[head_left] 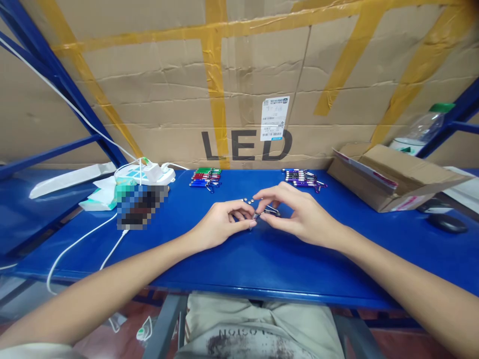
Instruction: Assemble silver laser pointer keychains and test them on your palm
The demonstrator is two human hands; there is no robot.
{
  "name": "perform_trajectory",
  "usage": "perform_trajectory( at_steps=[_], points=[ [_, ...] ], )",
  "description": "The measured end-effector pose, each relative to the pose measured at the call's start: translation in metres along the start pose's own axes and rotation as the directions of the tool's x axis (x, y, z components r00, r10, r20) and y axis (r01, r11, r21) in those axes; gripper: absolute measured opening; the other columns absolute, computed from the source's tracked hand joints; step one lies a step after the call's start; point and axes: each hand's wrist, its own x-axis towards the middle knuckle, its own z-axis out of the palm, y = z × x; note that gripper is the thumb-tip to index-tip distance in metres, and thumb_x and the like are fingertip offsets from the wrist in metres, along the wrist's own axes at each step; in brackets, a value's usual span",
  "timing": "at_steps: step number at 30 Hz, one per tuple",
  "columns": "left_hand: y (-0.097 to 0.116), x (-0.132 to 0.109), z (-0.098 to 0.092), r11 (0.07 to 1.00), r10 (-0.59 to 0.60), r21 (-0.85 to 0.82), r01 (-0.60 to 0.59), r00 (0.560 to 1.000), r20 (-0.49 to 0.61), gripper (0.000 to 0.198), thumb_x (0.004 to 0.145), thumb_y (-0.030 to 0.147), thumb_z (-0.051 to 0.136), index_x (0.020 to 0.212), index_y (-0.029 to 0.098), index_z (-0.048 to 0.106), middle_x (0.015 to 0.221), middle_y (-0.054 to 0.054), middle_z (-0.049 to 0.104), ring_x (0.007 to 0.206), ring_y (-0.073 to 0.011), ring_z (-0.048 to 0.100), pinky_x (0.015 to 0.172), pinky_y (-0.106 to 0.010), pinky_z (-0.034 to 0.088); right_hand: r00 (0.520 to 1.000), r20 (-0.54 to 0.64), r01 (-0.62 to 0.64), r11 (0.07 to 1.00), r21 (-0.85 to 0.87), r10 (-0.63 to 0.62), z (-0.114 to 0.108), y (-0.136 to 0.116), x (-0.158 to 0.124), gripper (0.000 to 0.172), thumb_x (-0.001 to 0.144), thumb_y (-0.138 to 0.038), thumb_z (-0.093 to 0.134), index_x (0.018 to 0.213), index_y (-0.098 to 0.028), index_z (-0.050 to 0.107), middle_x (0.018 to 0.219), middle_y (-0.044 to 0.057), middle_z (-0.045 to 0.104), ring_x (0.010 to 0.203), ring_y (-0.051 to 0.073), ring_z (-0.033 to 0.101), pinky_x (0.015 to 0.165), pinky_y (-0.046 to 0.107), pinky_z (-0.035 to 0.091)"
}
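hands (pixel 220 224) meet at a small piece (pixel 256 216) well behind the near table edge (pixel 239 292).

I make out a small dark-and-silver piece (pixel 256 216) pinched at the fingertips of the left hand (pixel 220 224), close against the right thumb — too blurred for me to tell its exact shape. Just right of it, partly hidden under the right hand (pixel 303 214), I see a slim dark metallic clip (pixel 274 211) lying slantwise. I also get a few round silvery bits (pixel 246 200) just beyond the left fingertips — loose or joined, I can't tell.
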Motion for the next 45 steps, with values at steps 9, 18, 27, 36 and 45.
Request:
perform_trajectory(
  at_steps=[9,18,27,36,45],
  points=[
    [-0.002,0.0,-0.001,0.999,-0.012,0.051,0.014,0.999,-0.036,0.033,0.088,0.043,0.085,0.109,0.017,0.081,0.098,-0.006,0.079,0.084,-0.0165,0.071,0.067,-0.023,0.052,0.943,0.296,-0.099,0.979,-0.178,0.149,-0.013,0.02,0.0,0.025,0.097,-0.017,0.068,0.121,-0.023,0.067,0.104,0.005,0.076,0.101,0.027,0.065,0.086,0.038,0.05],
    [-0.003,0.0,-0.001,0.999,-0.009,0.041,0.011,0.999,-0.045,0.033,0.088,0.043,0.086,0.11,0.018,0.081,0.096,-0.005,0.079,0.083,-0.0158,0.071,0.068,-0.023,0.051,0.869,0.446,-0.14,0.972,-0.187,0.211,-0.012,0.017,0.0,0.025,0.096,-0.016,0.066,0.121,-0.023,0.065,0.104,0.005,0.075,0.1,0.027,0.064,0.085,0.037,0.047],
    [-0.001,0.0,-0.001,0.999,0.001,0.052,0.002,0.999,-0.042,0.031,0.089,0.042,0.085,0.108,0.018,0.081,0.098,-0.005,0.079,0.082,-0.0159,0.071,0.068,-0.024,0.052,0.853,0.458,-0.181,0.964,-0.193,0.252,-0.017,0.016,0.001,0.032,0.098,-0.016,0.065,0.128,-0.023,0.063,0.104,0.004,0.075,0.101,0.026,0.064,0.084,0.036,0.047],
    [0.002,-0.001,-0.002,0.995,0.062,0.075,-0.063,0.998,0.023,0.026,0.092,0.037,0.082,0.109,0.017,0.082,0.091,-0.003,0.076,0.071,-0.0118,0.064,0.067,-0.023,0.051,0.975,0.123,-0.188,0.982,-0.004,0.187,-0.007,0.011,0.002,0.028,0.102,-0.029,0.067,0.13,-0.027,0.067,0.111,0.004,0.076,0.093,0.022,0.064,0.085,0.036,0.052],
    [0.003,-0.002,-0.003,0.991,0.083,0.1,-0.085,0.996,0.018,0.025,0.093,0.038,0.082,0.107,0.018,0.082,0.095,-0.004,0.076,0.076,-0.0135,0.064,0.068,-0.024,0.051,0.983,0.068,-0.177,0.981,0.079,0.171,0.001,0.006,0.002,0.027,0.103,-0.033,0.071,0.129,-0.025,0.071,0.112,0.006,0.079,0.093,0.023,0.067,0.085,0.037,0.055]
  ],
)
